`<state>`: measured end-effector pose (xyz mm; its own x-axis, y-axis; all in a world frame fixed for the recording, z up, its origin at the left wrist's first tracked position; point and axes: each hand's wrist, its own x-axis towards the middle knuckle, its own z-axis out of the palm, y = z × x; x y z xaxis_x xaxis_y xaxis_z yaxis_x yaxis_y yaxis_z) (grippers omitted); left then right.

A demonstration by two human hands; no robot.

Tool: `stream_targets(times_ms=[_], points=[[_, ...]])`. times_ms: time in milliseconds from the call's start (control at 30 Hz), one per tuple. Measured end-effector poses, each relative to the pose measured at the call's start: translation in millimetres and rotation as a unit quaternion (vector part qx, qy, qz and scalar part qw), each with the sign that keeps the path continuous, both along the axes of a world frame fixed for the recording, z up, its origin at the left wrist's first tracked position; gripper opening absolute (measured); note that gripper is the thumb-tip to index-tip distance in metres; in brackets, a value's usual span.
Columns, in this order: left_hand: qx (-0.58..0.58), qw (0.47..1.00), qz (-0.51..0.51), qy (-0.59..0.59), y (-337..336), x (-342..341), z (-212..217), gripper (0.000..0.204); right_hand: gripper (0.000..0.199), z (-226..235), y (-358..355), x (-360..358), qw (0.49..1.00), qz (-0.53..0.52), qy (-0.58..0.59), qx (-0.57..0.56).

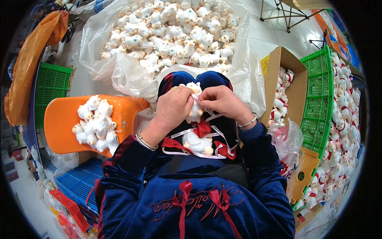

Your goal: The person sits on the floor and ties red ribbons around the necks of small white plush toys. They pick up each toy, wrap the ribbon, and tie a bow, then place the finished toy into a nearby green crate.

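Note:
Above my lap, my left hand [175, 104] is closed around a small white plush toy [195, 113] with a cream face and feet. My right hand [223, 101] meets it from the other side, thumb and fingers pinched at the toy's neck. A pale strip shows between the hands there; what the right fingertips grip is too small to make out. Lower on my lap lies a second white plush toy [195, 142]. Around it are red ribbon pieces [203, 128] and a narrow white printed ribbon [175, 153].
Ahead, many white plush toys [171, 36] fill a clear plastic sheet [99, 47]. More sit on an orange stool [59, 125] at left, near a blue crate [81, 179]. To the right stand a cardboard box [292, 79] and a green crate [318, 103], beside toys with red ribbons [338, 131].

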<state>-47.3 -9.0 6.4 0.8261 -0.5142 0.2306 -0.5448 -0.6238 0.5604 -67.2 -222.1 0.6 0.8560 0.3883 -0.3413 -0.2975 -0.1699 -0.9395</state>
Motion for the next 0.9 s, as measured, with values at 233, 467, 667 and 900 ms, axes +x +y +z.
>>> stream_targets(times_ms=[233,467,667,900], points=[[-0.027,1.000,0.006,-0.011,2.5,-1.3,-7.1,0.010,0.014,3.4,26.4,5.2,0.938,-0.036,-0.257,-0.230],[-0.067,0.996,-0.015,-0.048,-0.9,-2.9,-11.9,0.010,0.014,-14.0,35.5,2.1,0.888,-0.048,-0.362,-0.280],[-0.059,0.997,-0.041,0.000,2.6,-2.6,-11.4,0.009,0.013,-1.9,21.2,3.9,0.944,-0.016,-0.254,-0.210],[-0.078,0.996,-0.034,0.017,5.5,-6.4,-13.2,0.011,0.018,20.0,-4.3,15.0,0.983,0.073,-0.080,-0.147]])
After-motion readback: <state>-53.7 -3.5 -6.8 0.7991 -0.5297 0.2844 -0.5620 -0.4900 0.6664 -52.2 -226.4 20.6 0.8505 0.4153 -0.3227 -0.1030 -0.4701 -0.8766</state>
